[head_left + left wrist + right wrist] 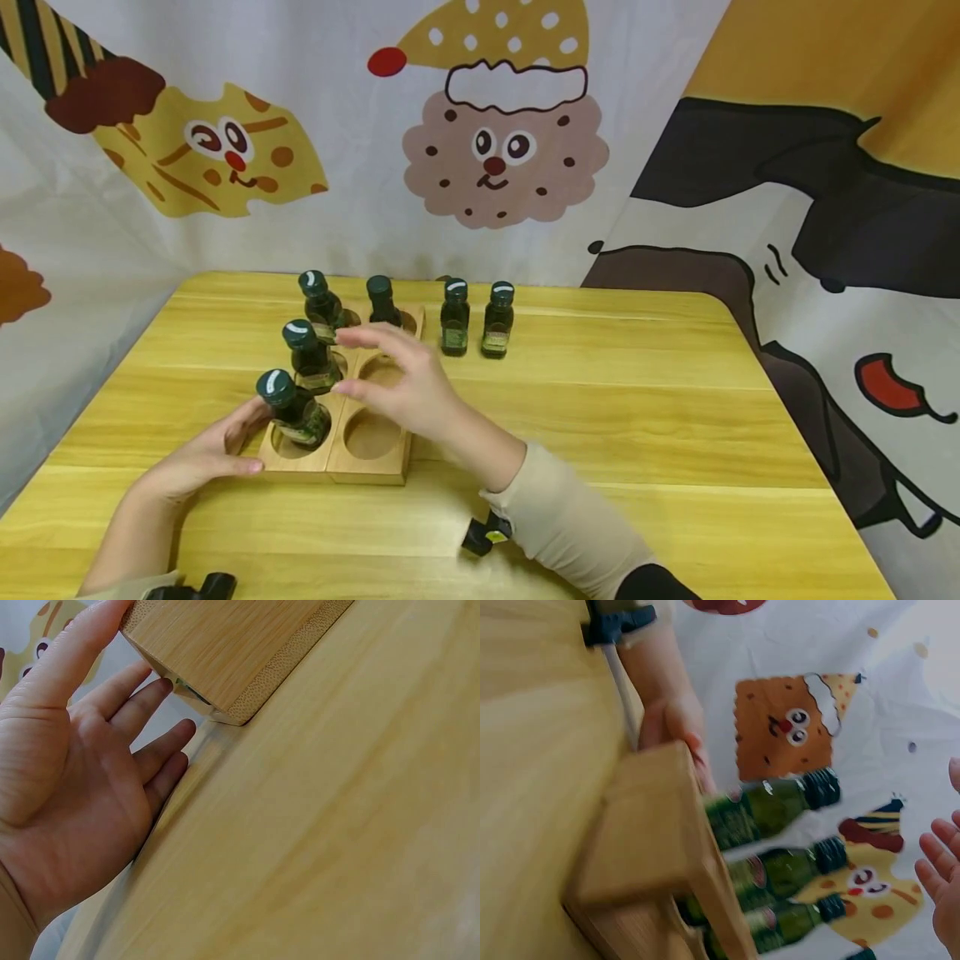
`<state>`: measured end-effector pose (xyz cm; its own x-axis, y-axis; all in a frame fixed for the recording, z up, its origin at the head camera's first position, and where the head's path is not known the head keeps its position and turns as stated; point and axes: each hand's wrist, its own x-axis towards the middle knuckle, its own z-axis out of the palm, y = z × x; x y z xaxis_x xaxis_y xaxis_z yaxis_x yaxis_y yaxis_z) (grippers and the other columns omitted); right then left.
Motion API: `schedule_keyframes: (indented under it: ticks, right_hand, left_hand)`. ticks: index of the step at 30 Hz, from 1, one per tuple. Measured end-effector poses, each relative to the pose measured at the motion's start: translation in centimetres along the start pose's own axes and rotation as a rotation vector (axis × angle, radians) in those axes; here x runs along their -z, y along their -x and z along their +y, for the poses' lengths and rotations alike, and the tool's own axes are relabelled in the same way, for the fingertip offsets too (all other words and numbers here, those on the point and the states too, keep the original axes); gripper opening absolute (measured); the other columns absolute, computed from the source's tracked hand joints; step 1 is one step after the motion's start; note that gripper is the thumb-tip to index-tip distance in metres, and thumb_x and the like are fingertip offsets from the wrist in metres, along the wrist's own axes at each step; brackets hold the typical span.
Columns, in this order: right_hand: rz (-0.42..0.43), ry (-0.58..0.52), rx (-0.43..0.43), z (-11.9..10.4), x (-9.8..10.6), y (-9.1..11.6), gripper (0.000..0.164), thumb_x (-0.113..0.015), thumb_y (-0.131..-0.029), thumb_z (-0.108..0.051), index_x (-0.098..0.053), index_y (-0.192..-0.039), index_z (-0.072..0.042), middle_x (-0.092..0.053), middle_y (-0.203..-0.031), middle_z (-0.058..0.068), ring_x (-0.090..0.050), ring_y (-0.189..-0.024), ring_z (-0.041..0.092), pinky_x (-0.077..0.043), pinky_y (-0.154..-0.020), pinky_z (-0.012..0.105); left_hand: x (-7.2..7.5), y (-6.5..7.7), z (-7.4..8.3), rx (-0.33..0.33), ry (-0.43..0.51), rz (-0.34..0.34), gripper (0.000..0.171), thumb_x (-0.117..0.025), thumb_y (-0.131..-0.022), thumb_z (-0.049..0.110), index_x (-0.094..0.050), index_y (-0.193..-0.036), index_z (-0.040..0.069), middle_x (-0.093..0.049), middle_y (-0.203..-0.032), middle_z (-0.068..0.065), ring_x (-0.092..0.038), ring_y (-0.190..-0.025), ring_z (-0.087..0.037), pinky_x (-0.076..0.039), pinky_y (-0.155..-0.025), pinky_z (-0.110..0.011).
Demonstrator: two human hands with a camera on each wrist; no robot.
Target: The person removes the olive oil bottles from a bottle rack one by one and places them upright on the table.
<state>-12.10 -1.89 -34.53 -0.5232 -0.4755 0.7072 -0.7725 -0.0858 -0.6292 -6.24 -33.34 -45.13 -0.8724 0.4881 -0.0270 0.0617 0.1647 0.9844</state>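
A wooden holder (369, 477) with round wells stands left of centre on the table. Three green glass bottles with dark caps, the nearest (300, 418) of them at the front, fill its left row. Another bottle (382, 302) is at the back of the right row. My left hand (202, 454) rests at the holder's front left corner; in the left wrist view its thumb touches the wooden side (240, 652) and the fingers are extended. My right hand (412, 383) hovers over the right row, thumb and fingers apart with nothing between them.
Two more bottles, one (454, 321) beside the other (497, 322), stand upright on the table behind the holder's right side. A cartoon-printed curtain (360, 242) hangs along the back edge of the wooden table (637, 417).
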Motion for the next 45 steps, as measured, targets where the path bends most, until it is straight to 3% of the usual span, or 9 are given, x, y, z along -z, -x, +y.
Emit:
schedule_keyframes:
  ticks: [4, 9, 15, 26, 32, 37, 42, 45]
  right_hand:
    - [-0.043, 0.025, -0.076, 0.0, -2.0, 0.2, 0.053, -0.08, -0.076, -0.006, -0.058, -0.124, 0.0, -0.062, -0.121, 0.009, -0.056, -0.111, 0.008, -0.042, -0.096, 0.024]
    - [-0.091, 0.032, -0.239, 0.3, -4.1, 0.5, 0.053, -0.078, -0.081, -0.017, -0.058, -0.129, -0.007, -0.06, -0.126, 0.0, -0.051, -0.114, 0.0, -0.038, -0.096, 0.018]
    - [-0.116, 0.026, -0.334, 0.9, -5.8, 0.9, 0.054, -0.075, -0.084, -0.024, -0.056, -0.132, -0.013, -0.058, -0.128, -0.007, -0.049, -0.113, -0.003, -0.041, -0.094, 0.018]
    - [-0.104, 0.02, -0.392, 1.8, -7.6, 1.1, 0.049, -0.072, -0.086, -0.027, -0.058, -0.131, -0.013, -0.059, -0.121, -0.007, -0.054, -0.106, -0.001, -0.044, -0.086, 0.015]
    - [-0.077, 0.015, -0.415, 2.1, -8.4, 0.9, 0.045, -0.072, -0.086, -0.024, -0.06, -0.128, -0.013, -0.061, -0.12, -0.006, -0.054, -0.104, -0.001, -0.043, -0.086, 0.014]
    - [-0.071, 0.042, -0.421, 2.3, -9.0, 0.7, 0.044, -0.072, -0.087, -0.025, -0.061, -0.127, -0.011, -0.062, -0.12, -0.006, -0.053, -0.105, -0.002, -0.042, -0.087, 0.013]
    - [-0.066, 0.061, -0.389, 2.3, -9.6, 0.6, 0.042, -0.072, -0.087, -0.024, -0.061, -0.125, -0.009, -0.063, -0.12, -0.002, -0.054, -0.105, -0.002, -0.042, -0.087, 0.013]
    - [-0.061, 0.078, -0.363, 2.3, -9.7, 0.6, 0.041, -0.071, -0.087, -0.022, -0.061, -0.124, -0.007, -0.063, -0.118, -0.001, -0.054, -0.104, -0.003, -0.042, -0.086, 0.012]
  left_hand:
    - [0.0, 0.0, 0.1, 0.001, 0.003, -0.005, 0.087, -0.063, -0.084, -0.005, -0.007, -0.15, -0.007, -0.004, -0.145, -0.043, -0.03, -0.124, 0.012, -0.027, -0.095, -0.009]
    - [0.0, 0.0, 0.0, 0.017, 0.0, 0.0, 0.087, -0.063, -0.084, -0.004, -0.008, -0.152, -0.003, -0.005, -0.147, -0.041, -0.029, -0.125, 0.012, -0.027, -0.095, -0.009]
    - [0.1, 0.1, 0.1, 0.014, 0.004, -0.005, 0.087, -0.062, -0.084, -0.005, -0.005, -0.149, -0.008, -0.003, -0.146, -0.042, -0.029, -0.124, 0.013, -0.027, -0.094, -0.009]
    - [0.0, 0.0, 0.1, 0.027, 0.001, -0.001, 0.086, -0.063, -0.085, -0.002, -0.007, -0.15, -0.006, -0.007, -0.148, -0.039, -0.031, -0.124, 0.011, -0.028, -0.093, -0.01]
    - [0.1, 0.1, -0.2, 0.011, -0.011, 0.006, 0.085, -0.063, -0.084, -0.004, -0.01, -0.151, -0.003, -0.021, -0.152, -0.013, -0.032, -0.126, 0.008, -0.027, -0.094, -0.01]
    - [0.1, 0.2, -0.1, -0.021, -0.004, -0.009, 0.088, -0.063, -0.083, -0.005, -0.008, -0.152, -0.002, -0.022, -0.152, 0.001, -0.031, -0.127, 0.007, -0.027, -0.096, -0.01]
    - [0.1, 0.2, 0.0, -0.003, 0.015, -0.013, 0.088, -0.062, -0.084, -0.006, -0.007, -0.153, 0.0, -0.017, -0.154, -0.002, -0.029, -0.127, 0.009, -0.027, -0.096, -0.01]
    - [0.1, 0.2, 0.0, 0.006, 0.015, -0.011, 0.088, -0.062, -0.085, -0.006, -0.007, -0.153, 0.001, -0.013, -0.156, -0.012, -0.028, -0.127, 0.011, -0.027, -0.095, -0.01]
